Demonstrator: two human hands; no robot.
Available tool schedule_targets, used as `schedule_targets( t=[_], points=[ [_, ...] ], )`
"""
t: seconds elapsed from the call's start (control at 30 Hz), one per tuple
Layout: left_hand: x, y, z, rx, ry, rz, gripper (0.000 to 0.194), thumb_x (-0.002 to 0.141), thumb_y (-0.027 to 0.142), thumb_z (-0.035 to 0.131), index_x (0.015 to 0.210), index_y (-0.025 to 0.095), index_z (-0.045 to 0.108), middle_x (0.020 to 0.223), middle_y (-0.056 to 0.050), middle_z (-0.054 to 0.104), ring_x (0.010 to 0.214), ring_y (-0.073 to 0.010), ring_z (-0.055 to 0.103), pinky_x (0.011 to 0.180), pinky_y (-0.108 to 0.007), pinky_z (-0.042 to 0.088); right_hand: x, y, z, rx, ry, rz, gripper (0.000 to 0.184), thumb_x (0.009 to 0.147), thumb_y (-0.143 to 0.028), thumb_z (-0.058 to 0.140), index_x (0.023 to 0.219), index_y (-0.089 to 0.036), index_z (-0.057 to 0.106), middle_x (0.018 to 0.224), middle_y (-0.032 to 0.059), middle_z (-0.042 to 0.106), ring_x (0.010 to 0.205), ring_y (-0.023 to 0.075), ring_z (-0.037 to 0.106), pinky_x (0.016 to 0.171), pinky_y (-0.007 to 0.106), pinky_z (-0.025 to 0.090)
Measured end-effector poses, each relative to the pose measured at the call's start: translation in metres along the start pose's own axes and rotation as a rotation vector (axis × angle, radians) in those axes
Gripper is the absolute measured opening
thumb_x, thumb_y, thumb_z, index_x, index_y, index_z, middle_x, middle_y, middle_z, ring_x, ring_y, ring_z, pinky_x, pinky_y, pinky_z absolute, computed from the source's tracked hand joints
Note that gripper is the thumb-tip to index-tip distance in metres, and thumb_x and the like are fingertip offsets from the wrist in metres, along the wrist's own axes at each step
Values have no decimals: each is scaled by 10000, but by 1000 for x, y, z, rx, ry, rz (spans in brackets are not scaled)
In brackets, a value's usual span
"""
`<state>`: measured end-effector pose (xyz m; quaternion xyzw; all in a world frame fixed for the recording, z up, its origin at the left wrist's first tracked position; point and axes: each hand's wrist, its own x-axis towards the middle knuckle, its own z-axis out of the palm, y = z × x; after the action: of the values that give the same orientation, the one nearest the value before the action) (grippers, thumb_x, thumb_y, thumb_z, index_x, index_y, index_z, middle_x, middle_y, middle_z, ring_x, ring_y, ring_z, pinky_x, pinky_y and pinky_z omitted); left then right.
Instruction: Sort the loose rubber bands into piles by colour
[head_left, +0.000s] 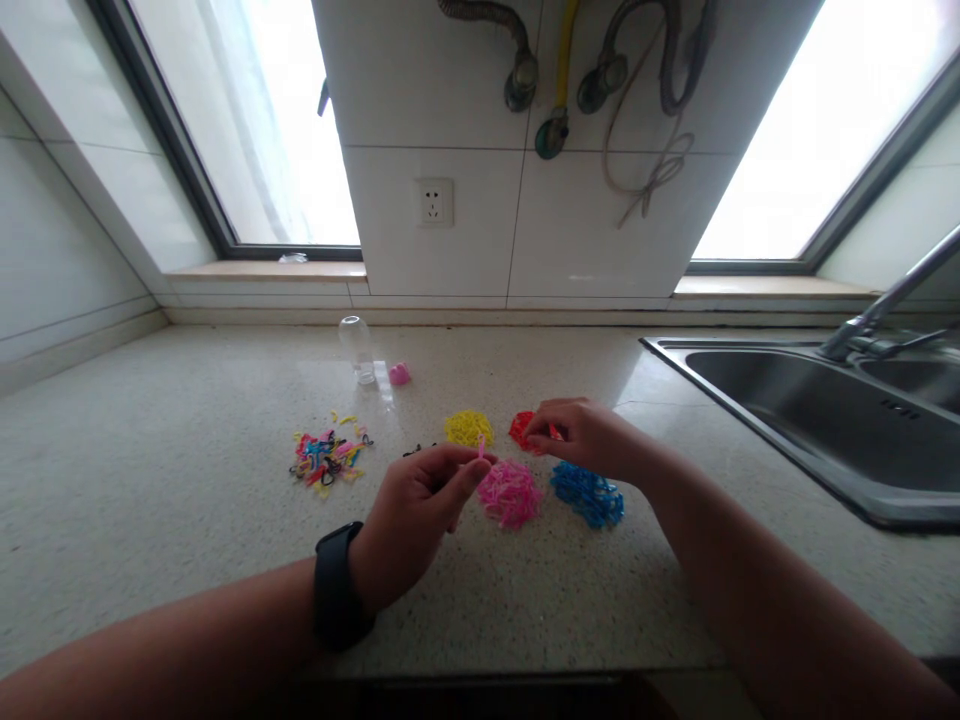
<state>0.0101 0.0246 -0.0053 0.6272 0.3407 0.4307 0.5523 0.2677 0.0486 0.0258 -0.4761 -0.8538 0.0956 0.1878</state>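
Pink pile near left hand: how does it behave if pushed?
The pink pile would probably spread rather than slide whole: it's a loose heap of small pieces. They look thin, so likely light; overlapping ones may drag neighbours along.

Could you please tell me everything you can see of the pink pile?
The pink pile is a loose, roughly round heap of small, thin pieces, seemingly rubber or plastic, in lighter and deeper pinks. It lies on the speckled countertop, left of the blue pile. The left hand is by its edge; contact is unclear.
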Motion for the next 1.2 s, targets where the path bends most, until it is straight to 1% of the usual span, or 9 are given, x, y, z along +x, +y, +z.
schedule_targets(
  t=[0.2, 0.37, 0.57, 0.63, 0.77, 0.83, 0.93, 1.07, 1.2],
  points=[
    [2, 1, -2, 16, 25, 10, 369, 845, 490, 686, 958, 141, 732, 530, 41, 490, 435, -53, 356, 413, -180, 279, 0, -1, -1, -12, 0, -3, 152, 902, -289, 615, 927, -205, 740, 847, 33, 713, 738, 136, 586, 680, 269, 369],
    [4, 2, -4, 72, 31, 29, 362, 854, 486, 677, 954, 148, 757, 495, 46, 461, 433, -58, 348, 420, -188, 273, 0, 0, 0, -8, 10, 3, 151, 901, -292, 613, 927, -211, 737, 830, 28, 708, 730, 136, 584, 670, 270, 365],
    [4, 3, -8, 164, 8, 61, 370, 880, 487, 645, 991, 157, 768, 506, 39, 479, 442, -69, 354, 427, -196, 296, 0, 0, 0, -5, 11, -6, 164, 906, -299, 606, 930, -212, 743, 850, 34, 713, 734, 137, 589, 682, 275, 371],
    [3, 6, -10, 275, -50, 127, 353, 908, 473, 617, 997, 167, 769, 555, 20, 543, 466, -77, 397, 453, -203, 329, 0, 0, 0, -8, 6, -4, 166, 908, -304, 606, 935, -210, 740, 857, 34, 713, 745, 138, 592, 687, 273, 373],
    [5, 11, -15, 666, -269, 357, 289, 973, 382, 545, 1008, 179, 747, 736, -33, 684, 612, -117, 562, 592, -237, 427, 0, 1, 0, -10, 0, 3, 165, 911, -304, 605, 935, -205, 734, 858, 35, 710, 749, 135, 592, 681, 266, 369],
    [7, 11, -17, 872, -355, 492, 287, 1000, 336, 495, 1035, 170, 726, 780, -54, 699, 662, -138, 598, 632, -256, 442, 0, 2, 1, -12, 4, -1, 163, 911, -305, 607, 933, -207, 734, 842, 30, 707, 737, 132, 585, 675, 265, 364],
    [10, 8, -20, 1113, -394, 638, 284, 1015, 280, 453, 1097, 164, 698, 749, -60, 677, 638, -148, 591, 595, -259, 424, -1, 3, 1, -22, 9, -8, 163, 907, -310, 612, 936, -209, 737, 826, 25, 704, 707, 126, 571, 662, 267, 357],
    [11, 8, -22, 1340, -455, 673, 263, 993, 161, 459, 1172, 186, 650, 707, -35, 646, 605, -151, 562, 536, -255, 372, 0, 4, 1, -38, 1, -15, 167, 908, -314, 610, 941, -214, 739, 843, 27, 711, 710, 128, 579, 667, 270, 368],
    [10, 13, -20, 1491, -514, 672, 247, 946, 87, 484, 1121, 166, 640, 694, -34, 634, 597, -168, 543, 509, -270, 339, 0, 4, 1, -44, -4, -28, 160, 911, -306, 610, 941, -216, 738, 860, 27, 716, 729, 130, 590, 686, 273, 383]
  ],
)
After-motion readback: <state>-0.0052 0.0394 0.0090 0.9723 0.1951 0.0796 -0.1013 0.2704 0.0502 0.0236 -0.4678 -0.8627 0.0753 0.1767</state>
